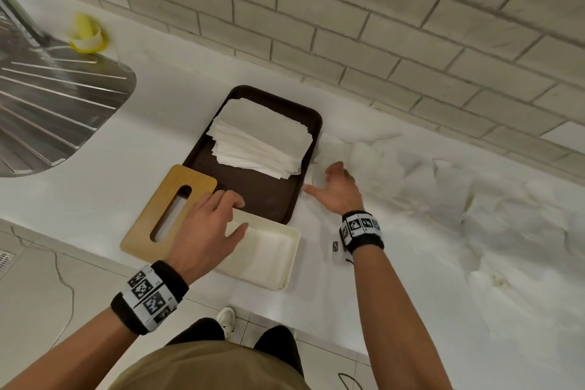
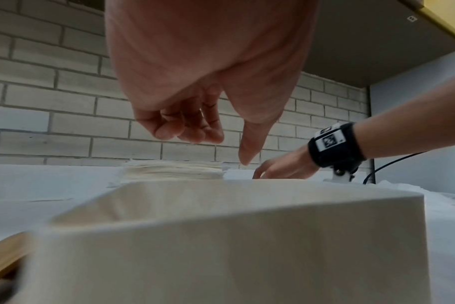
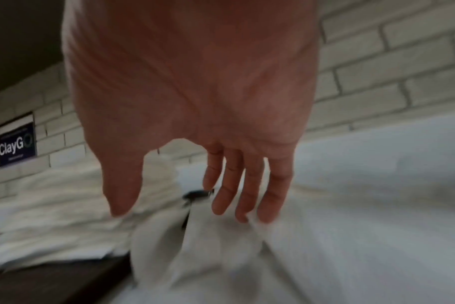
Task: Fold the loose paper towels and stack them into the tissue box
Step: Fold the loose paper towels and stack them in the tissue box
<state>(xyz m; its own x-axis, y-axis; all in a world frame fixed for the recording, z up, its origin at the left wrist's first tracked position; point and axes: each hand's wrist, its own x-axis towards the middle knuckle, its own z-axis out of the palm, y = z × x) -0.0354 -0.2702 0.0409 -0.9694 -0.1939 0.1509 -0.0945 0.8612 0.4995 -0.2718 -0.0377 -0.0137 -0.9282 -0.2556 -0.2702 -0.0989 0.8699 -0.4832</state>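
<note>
A cream tissue box (image 1: pixel 286 258) (image 2: pixel 247 236) lies uncovered on the white counter, with a towel inside. Its wooden slotted lid (image 1: pixel 148 222) lies to the left. My left hand (image 1: pixel 218 222) (image 2: pixel 203 131) hovers over the box's far left end, fingers loosely curled and holding nothing. A stack of folded paper towels (image 1: pixel 262 139) (image 2: pixel 174 169) sits on a dark brown tray (image 1: pixel 262 196) behind the box. My right hand (image 1: pixel 335 187) (image 3: pixel 195 205) reaches with straight fingers onto a loose paper towel (image 1: pixel 316 177) (image 3: pixel 208 257) at the tray's right edge.
Loose crumpled towels (image 1: pixel 459 193) spread over the counter to the right. A steel sink drainer (image 1: pixel 53 111) and a yellow tape roll (image 1: pixel 87 35) are at the far left. A brick wall (image 1: pixel 348 25) backs the counter. A small white tagged device (image 1: pixel 337 248) lies near my right wrist.
</note>
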